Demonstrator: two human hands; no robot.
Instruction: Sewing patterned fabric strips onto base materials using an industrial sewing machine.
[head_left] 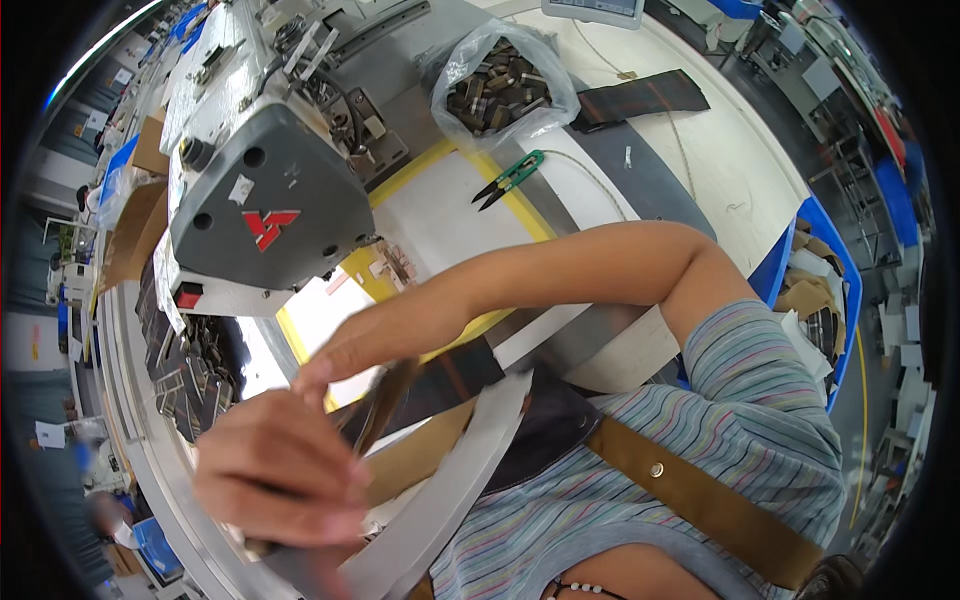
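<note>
A: Fig. shows which pcs.?
B: Two. First, a narrow strip [385,408], dk. brn. w/ a paler tan face; edges blurred.
A: Pose?
B: Tilted steeply, approx. on edge, upper end leaning to the R; lower end partly hidden.
A: And the second?
B: Plaid cloth [455,378], v. dk. w/ thin reddish lines; lies approx. flat, just R of the strip, which overlaps its L part in this view.
A: In contact?
B: Can't tell; blur.
</note>
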